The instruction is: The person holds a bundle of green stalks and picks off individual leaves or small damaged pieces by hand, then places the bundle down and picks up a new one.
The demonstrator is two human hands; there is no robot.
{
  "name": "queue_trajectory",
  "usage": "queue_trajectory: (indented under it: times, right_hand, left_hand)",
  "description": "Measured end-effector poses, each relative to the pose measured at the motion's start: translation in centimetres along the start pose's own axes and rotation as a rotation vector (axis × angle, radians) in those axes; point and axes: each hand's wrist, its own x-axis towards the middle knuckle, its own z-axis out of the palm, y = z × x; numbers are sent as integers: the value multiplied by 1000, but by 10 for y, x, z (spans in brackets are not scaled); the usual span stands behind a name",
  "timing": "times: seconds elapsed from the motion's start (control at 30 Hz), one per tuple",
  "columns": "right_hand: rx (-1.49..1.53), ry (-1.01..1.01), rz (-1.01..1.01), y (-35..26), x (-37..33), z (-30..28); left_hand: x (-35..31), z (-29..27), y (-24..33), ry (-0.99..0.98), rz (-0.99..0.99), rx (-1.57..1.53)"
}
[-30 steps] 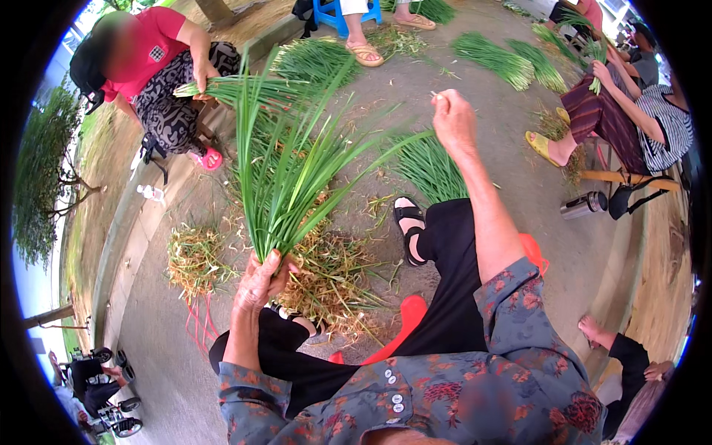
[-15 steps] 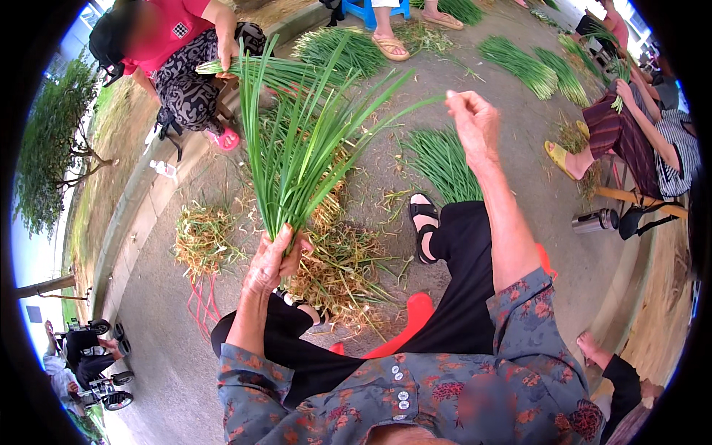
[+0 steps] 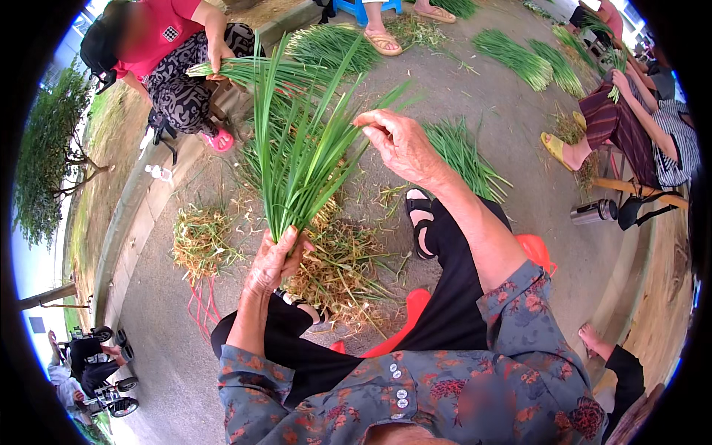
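Note:
My left hand [image 3: 268, 265] is wrapped round the lower end of a fanned bunch of green chives [image 3: 300, 167], which points up and away from me. At the right side of the bunch, my right hand [image 3: 404, 148] has its thumb and forefinger pinched on the outer chive leaves. Exactly which leaf it grips is hard to make out. Beyond my right forearm a pile of chives [image 3: 463, 159] lies on the ground. Below the bunch is a heap of dry, yellowish trimmings [image 3: 345, 278] mixed with green bits.
A smaller heap of trimmings [image 3: 204, 241] lies left, by pink string [image 3: 202, 308]. A person in a pink top [image 3: 174, 33] holds chives at far left. More chive piles [image 3: 512, 58] lie far right, with a metal flask [image 3: 593, 212] nearer. A red plastic seat [image 3: 400, 326] shows beneath me.
My right hand has come left and a little down, from out to the right with a leaf tip to the bunch's edge. My left hand stays about where it was.

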Motion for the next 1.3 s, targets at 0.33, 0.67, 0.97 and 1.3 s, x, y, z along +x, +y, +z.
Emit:
queue_trajectory:
  times: [0.33, 0.67, 0.97, 1.3]
  right_hand:
    - [-125, 39, -83, 1, -1, 5]
    - [-154, 428, 277, 21, 12, 2]
    - [202, 432, 508, 34, 9, -23]
    - [-315, -195, 350, 29, -2, -7]
  left_hand:
    - [0, 0, -1, 35, 5, -6]
    - [4, 12, 5, 21, -26, 45]
    - [1, 0, 3, -4, 25, -158]
    - [2, 3, 8, -52, 10, -229]
